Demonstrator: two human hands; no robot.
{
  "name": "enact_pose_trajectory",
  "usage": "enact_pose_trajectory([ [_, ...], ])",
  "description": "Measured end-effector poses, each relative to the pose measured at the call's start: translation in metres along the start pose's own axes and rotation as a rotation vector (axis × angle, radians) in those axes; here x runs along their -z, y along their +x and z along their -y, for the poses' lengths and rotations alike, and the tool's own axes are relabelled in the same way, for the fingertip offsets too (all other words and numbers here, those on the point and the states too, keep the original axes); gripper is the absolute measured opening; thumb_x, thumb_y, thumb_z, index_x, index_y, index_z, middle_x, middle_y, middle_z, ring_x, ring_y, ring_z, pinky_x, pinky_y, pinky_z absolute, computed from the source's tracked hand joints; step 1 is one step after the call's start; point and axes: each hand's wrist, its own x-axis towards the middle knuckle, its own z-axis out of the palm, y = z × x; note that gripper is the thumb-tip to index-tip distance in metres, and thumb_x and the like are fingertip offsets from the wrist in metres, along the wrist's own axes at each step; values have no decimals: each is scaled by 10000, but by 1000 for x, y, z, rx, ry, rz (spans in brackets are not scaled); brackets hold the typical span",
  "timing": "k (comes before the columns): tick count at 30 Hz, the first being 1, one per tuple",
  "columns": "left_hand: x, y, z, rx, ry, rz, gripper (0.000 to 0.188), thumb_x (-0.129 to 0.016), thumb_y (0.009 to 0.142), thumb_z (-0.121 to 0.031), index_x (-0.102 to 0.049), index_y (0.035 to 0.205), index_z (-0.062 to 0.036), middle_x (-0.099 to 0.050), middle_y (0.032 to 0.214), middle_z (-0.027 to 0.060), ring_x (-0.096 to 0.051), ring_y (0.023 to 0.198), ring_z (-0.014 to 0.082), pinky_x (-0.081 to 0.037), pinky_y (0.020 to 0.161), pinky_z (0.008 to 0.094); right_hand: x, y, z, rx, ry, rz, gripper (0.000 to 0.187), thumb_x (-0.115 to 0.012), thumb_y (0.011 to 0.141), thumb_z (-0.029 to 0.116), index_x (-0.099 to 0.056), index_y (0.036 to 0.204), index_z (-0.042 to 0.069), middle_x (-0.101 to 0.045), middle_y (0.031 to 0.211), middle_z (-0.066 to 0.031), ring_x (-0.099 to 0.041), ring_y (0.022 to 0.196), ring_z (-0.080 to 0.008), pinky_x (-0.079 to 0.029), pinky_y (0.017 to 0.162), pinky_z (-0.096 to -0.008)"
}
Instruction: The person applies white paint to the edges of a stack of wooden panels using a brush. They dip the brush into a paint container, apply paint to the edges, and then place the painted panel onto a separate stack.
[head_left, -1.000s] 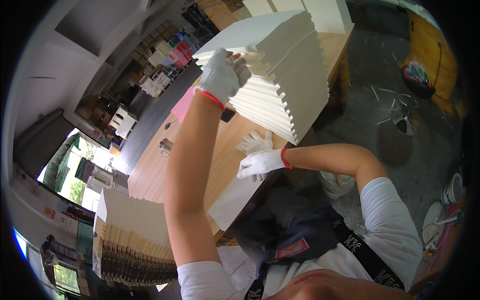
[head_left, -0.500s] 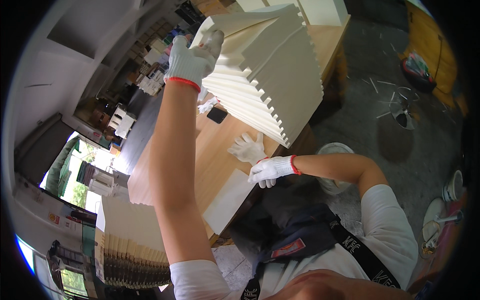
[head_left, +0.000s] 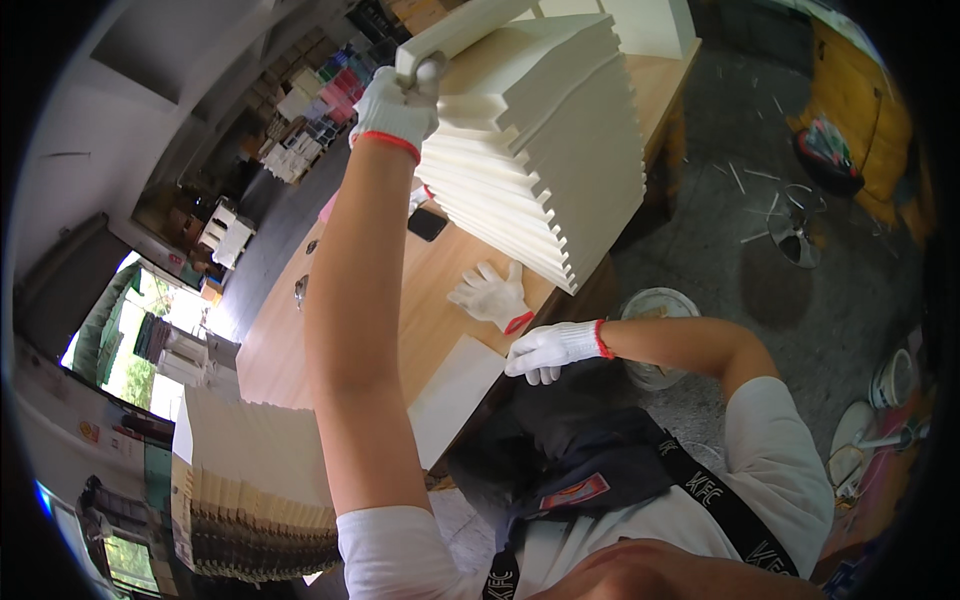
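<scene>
My left hand (head_left: 400,103), in a white knitted glove with a red cuff, reaches far out. Its fingers are closed on the near end of a white slab (head_left: 465,35) at the top of a tall stack of white sheets (head_left: 585,130) with notched edges. The slab's far part runs out of the picture. My right hand (head_left: 552,350), gloved alike, is at the table's front edge beside the corner of a flat white sheet (head_left: 452,395). Its fingers are curled together and nothing shows in them. A loose white glove (head_left: 492,297) lies palm up between sheet and stack.
A black phone (head_left: 427,224) lies on the wooden table (head_left: 290,350) by the stack. Another layered stack (head_left: 255,490) stands at the lower left. A white bucket (head_left: 660,310) is under my right forearm. Scraps and a fan-like metal thing (head_left: 795,245) lie on the floor.
The bent top layer under my left hand has lifted and swung away, baring the stack's upper face. My left fingers have closed on its end. My right hand stays by the table edge.
</scene>
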Motion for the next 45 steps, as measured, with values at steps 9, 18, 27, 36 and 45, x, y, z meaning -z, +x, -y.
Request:
enact_pose_trajectory([
  [9,235,-119,-116,74,26,96,322,-514,959,-124,-544,1199,89,-666,963,182,-656,662,145,-546,486,158,5,54,13,98,268,-110,312,-503,1002,359,-620,1023,71,-661,829,-39,-543,547,-91,-465,469,-240],
  [18,401,-284,-40,-59,556,-598,374,-566,950,-191,-542,1277,-11,-658,1117,130,-676,897,209,-566,704,306,45,176,33,157,339,-247,856,-537,874,716,-497,1411,50,-570,1327,-177,-509,1257,-263,-379,1086,-441],
  [27,486,-311,10,110,487,-563,413,-537,923,-79,-485,1319,27,-633,1185,118,-653,1025,219,-554,865,358,15,203,49,-274,-841,-259,710,-469,853,694,-636,1234,118,-500,1277,-103,-322,1308,-282,-44,1158,-472],
  [36,439,-314,5,387,1669,-860,501,-696,878,-254,-521,1273,1,-633,1199,170,-642,1023,344,-502,921,429,0,198,49,-271,-1216,-412,624,-474,892,643,-643,1198,126,-478,1404,-84,-319,1382,-339,-104,1164,-543],
  [45,439,-388,82,-278,2020,-717,593,-822,735,-295,-617,1200,10,-531,1385,185,-478,1267,380,-397,1055,441,-11,121,2,81,-1227,-427,611,-662,862,481,-583,1299,62,-438,1498,-128,-329,1420,-316,-268,1156,-462],
])
